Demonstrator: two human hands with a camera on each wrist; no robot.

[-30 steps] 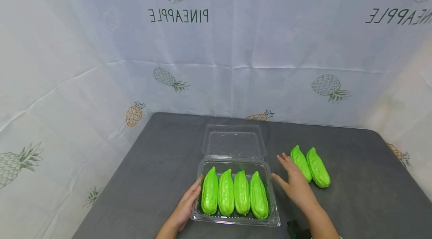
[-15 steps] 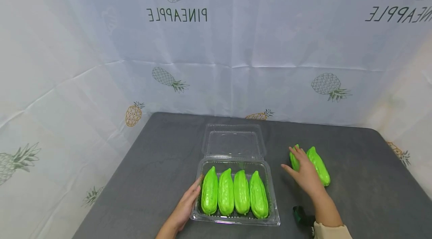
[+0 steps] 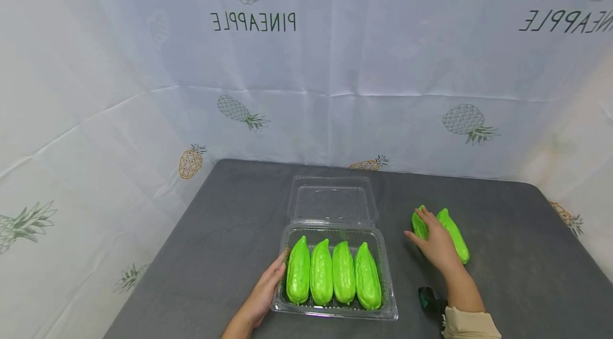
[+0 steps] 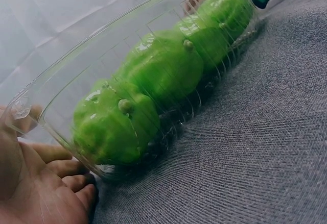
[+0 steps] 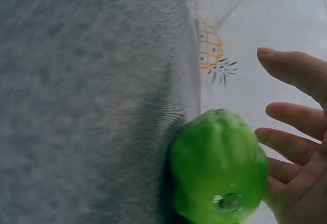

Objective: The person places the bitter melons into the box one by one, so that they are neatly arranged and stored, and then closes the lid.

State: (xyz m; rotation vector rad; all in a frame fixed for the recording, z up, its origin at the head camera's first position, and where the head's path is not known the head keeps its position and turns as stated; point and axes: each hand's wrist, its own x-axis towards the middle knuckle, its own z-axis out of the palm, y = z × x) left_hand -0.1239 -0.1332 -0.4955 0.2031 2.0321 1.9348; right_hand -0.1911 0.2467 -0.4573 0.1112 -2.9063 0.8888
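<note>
Head view: your right hand (image 3: 437, 246) is spread over the left loose bitter gourd (image 3: 420, 228) on the table (image 3: 230, 222); close sloppily, you could knock its neighbour (image 3: 456, 239). Left wrist: your left hand (image 4: 43, 185) rests uncurled against the clamshell box (image 4: 56, 114), so a bump might slide it. Right wrist: nothing pinched; glossy skin could slip.

Glossy, waxy-looking green vegetables (image 3: 321, 275) with lumpy skins, thin clear plastic box (image 3: 335, 314) with shiny ribbed walls, lid (image 3: 332, 206) in the same see-through plastic, counter (image 3: 225, 243) in matt grey woven-looking cloth, creased pale curtain (image 3: 287, 62) of thin soft-sheened fabric, matt beige cloth sleeve (image 3: 471, 324)
</note>
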